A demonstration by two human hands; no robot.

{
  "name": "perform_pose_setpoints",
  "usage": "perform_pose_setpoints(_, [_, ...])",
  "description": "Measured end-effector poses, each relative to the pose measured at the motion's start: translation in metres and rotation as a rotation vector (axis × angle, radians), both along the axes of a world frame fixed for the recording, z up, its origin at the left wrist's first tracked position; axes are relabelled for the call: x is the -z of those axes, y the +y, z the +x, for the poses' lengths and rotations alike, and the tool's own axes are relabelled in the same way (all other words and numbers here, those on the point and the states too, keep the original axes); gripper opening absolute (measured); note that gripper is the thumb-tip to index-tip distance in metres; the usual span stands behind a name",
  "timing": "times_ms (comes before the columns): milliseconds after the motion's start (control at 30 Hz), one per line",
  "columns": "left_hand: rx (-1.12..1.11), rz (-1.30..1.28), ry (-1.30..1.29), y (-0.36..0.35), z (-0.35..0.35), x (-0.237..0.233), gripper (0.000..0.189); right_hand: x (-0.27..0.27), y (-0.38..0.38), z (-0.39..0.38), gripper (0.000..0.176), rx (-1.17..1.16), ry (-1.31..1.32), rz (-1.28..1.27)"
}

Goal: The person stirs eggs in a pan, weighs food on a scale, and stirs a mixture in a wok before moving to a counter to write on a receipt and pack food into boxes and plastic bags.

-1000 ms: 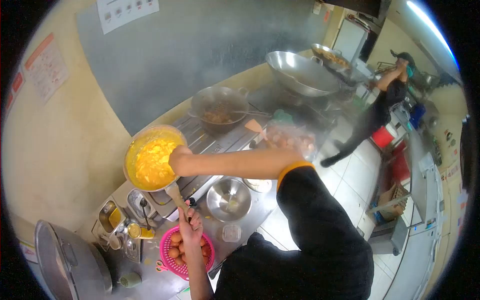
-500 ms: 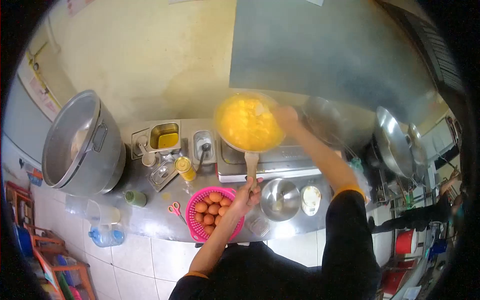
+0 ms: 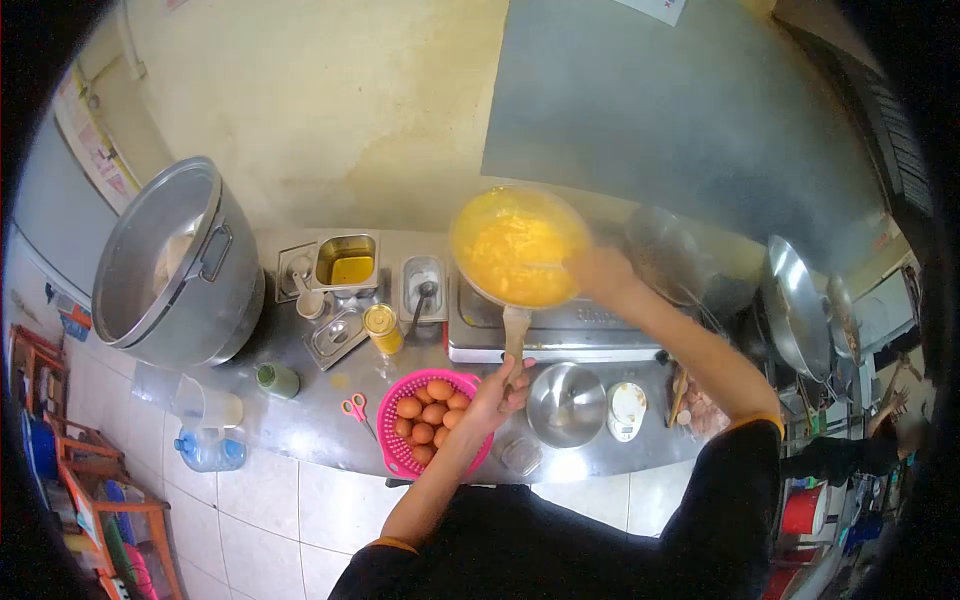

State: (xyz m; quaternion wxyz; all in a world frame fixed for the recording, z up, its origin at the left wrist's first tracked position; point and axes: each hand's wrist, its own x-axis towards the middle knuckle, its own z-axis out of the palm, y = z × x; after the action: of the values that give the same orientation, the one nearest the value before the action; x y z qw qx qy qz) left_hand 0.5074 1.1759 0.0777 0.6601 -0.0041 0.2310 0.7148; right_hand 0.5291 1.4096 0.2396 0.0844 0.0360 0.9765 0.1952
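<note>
My left hand (image 3: 500,397) is wrapped round the wooden handle (image 3: 516,330) of a pan (image 3: 461,277) above the steel stove (image 3: 470,338). Yellow egg (image 3: 515,245) covers the inside of the pan. At the pan's right side my right hand (image 3: 600,275) is closed on a thin pale utensil (image 3: 545,265), whose end lies in the egg. Its exact shape is blurred. Below my left forearm stands a pink basket (image 3: 388,449) of brown eggs (image 3: 433,413).
A large pot (image 3: 232,290) stands left, near steel trays (image 3: 348,262), a yellow can (image 3: 383,325) and scissors (image 3: 354,406). Nearer me are a steel bowl (image 3: 566,405) and white scale (image 3: 627,410). Woks (image 3: 795,310) and another person (image 3: 850,455) are at right.
My right hand has moved down and slightly right along the pan, and the utensil now lies sideways in the egg. The whole view has shifted a little; my left hand keeps its hold.
</note>
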Motion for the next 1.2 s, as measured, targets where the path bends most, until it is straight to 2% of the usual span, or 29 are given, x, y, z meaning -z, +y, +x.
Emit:
perform_pose_setpoints(100, [0.003, -0.009, -0.005, 0.003, -0.002, -0.001, 0.046, 0.010, -0.007, 0.015, 0.023, 0.030, 0.022, -0.023])
perform_pose_setpoints(233, [0.016, -0.005, 0.005, 0.001, -0.004, 0.006, 0.047, 0.067, -0.009, 0.007, 0.025, 0.157, 0.087, -0.083])
perform_pose_setpoints(333, [0.012, 0.000, 0.034, 0.001, -0.005, 0.009, 0.047, 0.100, 0.015, -0.020, 0.023, 0.309, 0.354, -0.109])
perform_pose_setpoints(367, [0.007, 0.001, 0.037, 0.000, -0.004, 0.009, 0.045, 0.099, 0.020, -0.025, 0.023, 0.374, 0.402, -0.159])
perform_pose_setpoints(400, [-0.012, -0.037, 0.049, 0.002, -0.003, 0.004, 0.041, 0.070, 0.001, -0.019, 0.026, 0.330, 0.535, -0.298])
perform_pose_setpoints(433, [-0.026, -0.135, 0.163, 0.001, 0.001, -0.016, 0.039, 0.160, 0.070, -0.040, 0.028, 0.114, 0.790, -0.442])
perform_pose_setpoints(467, [0.007, -0.018, 0.098, 0.002, -0.003, 0.004, 0.038, 0.248, 0.123, -0.066, 0.027, 0.158, 1.010, -0.008])
perform_pose_setpoints(500, [0.008, 0.006, 0.073, 0.005, -0.004, 0.005, 0.037, 0.176, 0.085, -0.065, 0.024, 0.598, 0.586, -0.353])
perform_pose_setpoints(533, [-0.013, 0.001, 0.035, 0.004, -0.003, 0.003, 0.036, 0.153, 0.049, -0.073, 0.019, 0.602, 0.659, 0.172])
perform_pose_setpoints(567, [-0.047, 0.022, -0.014, 0.002, 0.000, -0.003, 0.035, 0.107, 0.033, -0.057, 0.020, 0.632, 0.408, -0.118])
perform_pose_setpoints(633, [-0.016, 0.071, 0.024, 0.001, 0.001, 0.002, 0.037, 0.103, 0.029, -0.052, 0.018, 0.491, 0.383, -0.173])
perform_pose_setpoints(700, [-0.169, -0.017, 0.040, -0.004, 0.009, -0.008, 0.042, 0.087, 0.019, -0.040, 0.021, 0.520, 0.322, -0.261])
perform_pose_setpoints(733, [-0.211, -0.001, -0.006, -0.011, 0.011, 0.008, 0.046, 0.078, 0.013, -0.029, 0.025, 0.537, 0.250, -0.344])
perform_pose_setpoints(767, [-0.199, -0.001, -0.001, -0.018, 0.018, 0.008, 0.046, 0.070, 0.006, -0.014, 0.025, 0.549, 0.256, -0.345])
perform_pose_setpoints(833, [-0.330, -0.283, 0.154, -0.032, 0.041, 0.008, 0.043, 0.061, -0.007, 0.024, 0.034, 0.393, 0.550, -0.376])
perform_pose_setpoints(900, [-0.129, -0.351, 0.285, -0.059, 0.052, 0.060, 0.039, 0.055, -0.023, 0.070, 0.036, 0.325, 0.826, -0.529])
perform_pose_setpoints(967, [0.116, -0.283, 0.482, -0.086, 0.065, 0.068, 0.030, 0.063, -0.038, 0.125, 0.033, 0.316, 1.089, -0.551])
perform_pose_setpoints(1000, [0.122, -0.287, 0.475, -0.092, 0.073, 0.069, 0.030, 0.070, -0.050, 0.157, 0.032, 0.392, 1.157, -0.550])
perform_pose_setpoints(1033, [0.159, -0.338, 0.576, -0.095, 0.083, 0.070, 0.028, 0.074, -0.058, 0.188, 0.033, 0.593, 1.097, -0.725])
perform_pose_setpoints(1067, [0.198, -0.391, 0.678, -0.098, 0.090, 0.071, 0.026, 0.091, -0.062, 0.219, 0.033, 0.623, 1.109, -0.646])
perform_pose_setpoints(1100, [0.202, -0.393, 0.676, -0.099, 0.096, 0.073, 0.026, 0.115, -0.064, 0.251, 0.034, 0.712, 1.119, -0.676])
perform_pose_setpoints(1167, [0.059, -0.285, 1.331, -0.097, 0.108, 0.080, 0.027, 0.145, -0.070, 0.303, 0.035, 0.910, 1.093, -0.719])
perform_pose_setpoints(1200, [0.070, -0.357, 1.352, -0.092, 0.111, 0.083, 0.031, 0.150, -0.074, 0.320, 0.035, 1.020, 1.055, -0.734])
